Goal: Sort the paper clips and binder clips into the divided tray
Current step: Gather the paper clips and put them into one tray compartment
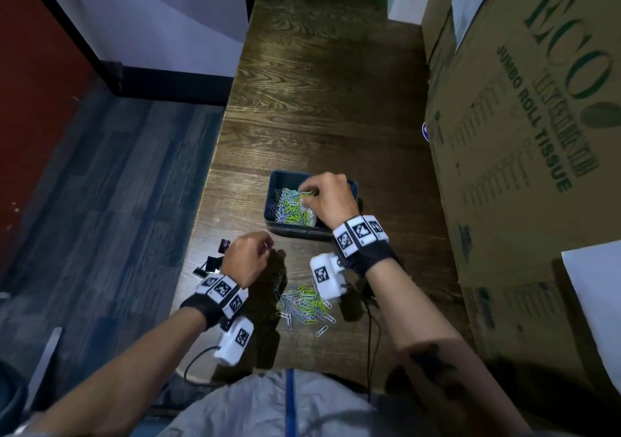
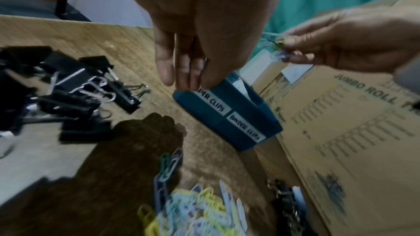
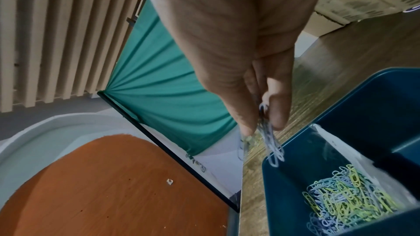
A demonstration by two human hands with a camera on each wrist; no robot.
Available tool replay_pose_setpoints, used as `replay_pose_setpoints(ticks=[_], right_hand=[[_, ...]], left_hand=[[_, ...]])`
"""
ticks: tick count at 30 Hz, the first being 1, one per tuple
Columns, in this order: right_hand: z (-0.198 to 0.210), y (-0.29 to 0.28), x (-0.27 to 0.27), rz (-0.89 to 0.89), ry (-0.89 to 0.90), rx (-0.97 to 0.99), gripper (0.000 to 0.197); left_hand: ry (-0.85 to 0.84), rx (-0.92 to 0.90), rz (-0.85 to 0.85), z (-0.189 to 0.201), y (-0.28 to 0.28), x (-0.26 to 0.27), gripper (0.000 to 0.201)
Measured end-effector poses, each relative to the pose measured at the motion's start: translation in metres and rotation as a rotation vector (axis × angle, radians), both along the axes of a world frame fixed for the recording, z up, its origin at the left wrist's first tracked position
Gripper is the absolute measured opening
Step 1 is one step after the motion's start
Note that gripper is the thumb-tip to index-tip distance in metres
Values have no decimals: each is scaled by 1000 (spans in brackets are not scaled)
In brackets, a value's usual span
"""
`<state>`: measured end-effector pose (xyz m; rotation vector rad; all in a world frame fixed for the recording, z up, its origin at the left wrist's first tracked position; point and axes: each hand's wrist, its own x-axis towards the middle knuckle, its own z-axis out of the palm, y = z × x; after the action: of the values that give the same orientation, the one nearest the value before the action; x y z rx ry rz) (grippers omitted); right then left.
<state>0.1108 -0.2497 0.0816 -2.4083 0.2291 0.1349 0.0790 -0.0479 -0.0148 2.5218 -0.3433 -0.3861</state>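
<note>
The dark blue divided tray (image 1: 293, 231) stands mid-table, its front labelled for paper clips and binder clips (image 2: 238, 114). Coloured paper clips (image 1: 289, 206) fill its left compartment (image 3: 284, 177). My right hand (image 1: 307, 194) hovers over that compartment and pinches a small bunch of paper clips (image 3: 272, 143) between thumb and fingers. My left hand (image 1: 265, 245) hangs above the table in front of the tray, fingers (image 2: 181, 71) pointing down, with nothing seen in them. Black binder clips (image 1: 211, 262) lie just left of it. A loose pile of paper clips (image 1: 305, 302) lies nearer me.
A large cardboard box (image 1: 521, 134) stands along the table's right side, close behind the tray. The wooden table (image 1: 319, 100) ends at its left edge beside the binder clips (image 2: 68, 87), with floor below. Wrist camera cables trail near the front edge.
</note>
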Motion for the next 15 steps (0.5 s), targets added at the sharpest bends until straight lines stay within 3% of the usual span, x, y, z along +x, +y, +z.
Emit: replay_pose_setpoints(ticks=[3,7,9,11,13,15], right_hand=[[-2,1,1,6,-19,-1,32],[-27,-2,-32,41,-31,-12,19],[-54,-4,-58,67,64,-56,12],[-81,-8,-86,63,274,-114,13],[-107,-13,-110,81,519,-185,33],[-125,-17,-129,139,694,-227,72]], left_hand=[[151,74,-139,-18,9,-18,15],[222,184,-241,-38,17,-35,34],[273,204,-255,-44,17,-42,50],[314,194,-264,-48,15,-50,58],[319,198,-269,-51,12,-57,61],[323,179,-258,-51,7,-64,61]])
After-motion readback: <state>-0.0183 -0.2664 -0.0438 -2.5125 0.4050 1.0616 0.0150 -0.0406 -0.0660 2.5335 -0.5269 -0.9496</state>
